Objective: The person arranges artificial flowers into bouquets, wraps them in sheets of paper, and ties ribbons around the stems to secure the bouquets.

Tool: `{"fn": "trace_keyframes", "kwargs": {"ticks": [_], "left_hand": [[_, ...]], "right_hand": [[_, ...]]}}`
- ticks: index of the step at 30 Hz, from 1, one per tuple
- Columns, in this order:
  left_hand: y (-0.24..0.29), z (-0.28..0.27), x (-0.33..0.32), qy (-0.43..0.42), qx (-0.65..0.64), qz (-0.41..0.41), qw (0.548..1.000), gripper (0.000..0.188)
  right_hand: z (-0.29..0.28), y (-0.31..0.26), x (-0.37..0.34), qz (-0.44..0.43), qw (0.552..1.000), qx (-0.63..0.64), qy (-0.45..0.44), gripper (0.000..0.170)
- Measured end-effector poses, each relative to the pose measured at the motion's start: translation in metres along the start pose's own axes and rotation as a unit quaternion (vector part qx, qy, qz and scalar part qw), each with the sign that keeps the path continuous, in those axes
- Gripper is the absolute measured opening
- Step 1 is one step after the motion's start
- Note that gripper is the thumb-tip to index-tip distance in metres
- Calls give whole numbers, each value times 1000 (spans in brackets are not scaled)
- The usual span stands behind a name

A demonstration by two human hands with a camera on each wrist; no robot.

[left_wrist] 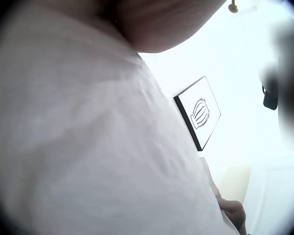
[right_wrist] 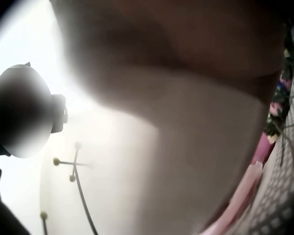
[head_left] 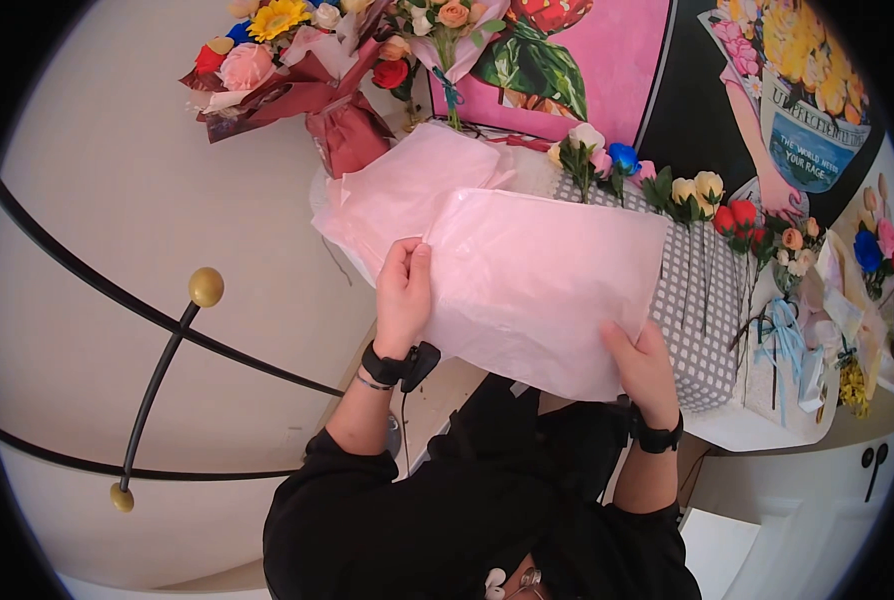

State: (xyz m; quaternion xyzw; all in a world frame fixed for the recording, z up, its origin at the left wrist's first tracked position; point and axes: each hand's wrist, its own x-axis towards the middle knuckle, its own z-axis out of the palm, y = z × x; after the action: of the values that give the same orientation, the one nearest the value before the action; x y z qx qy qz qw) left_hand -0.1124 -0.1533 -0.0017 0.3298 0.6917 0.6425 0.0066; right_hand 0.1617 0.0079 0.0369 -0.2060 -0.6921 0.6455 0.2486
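Observation:
A pale pink sheet of wrapping paper is held up in front of the person, over the table's near side. The left hand pinches its left edge, thumb on top. At its lower right corner the right hand grips it, thumb on the face and the other fingers hidden behind. In the left wrist view the paper fills much of the picture, with the right hand at the lower right. More pink paper lies behind on the table's left end.
A wrapped bouquet stands at the back left. Artificial roses lie along the checkered cloth, stems toward the person. Light blue ribbon is at the right, near a white cabinet. A black wall rack is at the left.

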Motion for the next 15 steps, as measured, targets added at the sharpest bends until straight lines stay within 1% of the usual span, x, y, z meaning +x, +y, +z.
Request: {"fn": "trace_keyframes", "kwargs": {"ticks": [2, 3, 4, 5, 6, 7, 8, 9, 10, 11, 12, 14, 15], "left_hand": [[8, -4, -1, -17, -39, -47, 998, 18], [14, -8, -1, -16, -37, -46, 998, 18], [21, -12, 0, -60, -70, -28, 995, 17], [25, -16, 2, -104, -102, -11, 989, 15], [26, -21, 6, -107, -101, -9, 989, 15], [27, -26, 10, -130, -75, 0, 989, 16], [28, -30, 15, -154, -49, 10, 987, 16], [28, -31, 21, -157, -49, 12, 986, 16], [27, -31, 30, -122, -46, -5, 991, 17], [25, -32, 38, -87, -42, -23, 995, 18], [20, -33, 49, -89, -42, -23, 995, 18], [2, -36, 79, 12, -133, -32, 991, 19], [-14, -39, 94, 10, -133, -31, 991, 19]], "right_hand": [[-1, -2, 5, 12, 1000, -6, 10, 33], [-1, -2, 8, 25, 999, -12, 22, 34], [-4, 0, 11, 23, 999, -11, 22, 34], [-9, 6, 15, 22, 999, 26, 24, 36], [-12, 9, 18, 20, 997, 63, 27, 39], [-11, 8, 20, 17, 997, 64, 31, 39], [-7, 4, 21, -12, 990, 139, 31, 45], [-5, 1, 21, -42, 976, 213, 31, 52], [-5, -6, 18, -44, 976, 213, 33, 52], [-7, -15, 14, -26, 969, 244, -11, 56], [-8, -19, 11, -7, 960, 275, -56, 61], [-10, -12, 7, -2, 959, 279, -58, 62], [-10, -9, 5, 3, 957, 282, -62, 62]]}}
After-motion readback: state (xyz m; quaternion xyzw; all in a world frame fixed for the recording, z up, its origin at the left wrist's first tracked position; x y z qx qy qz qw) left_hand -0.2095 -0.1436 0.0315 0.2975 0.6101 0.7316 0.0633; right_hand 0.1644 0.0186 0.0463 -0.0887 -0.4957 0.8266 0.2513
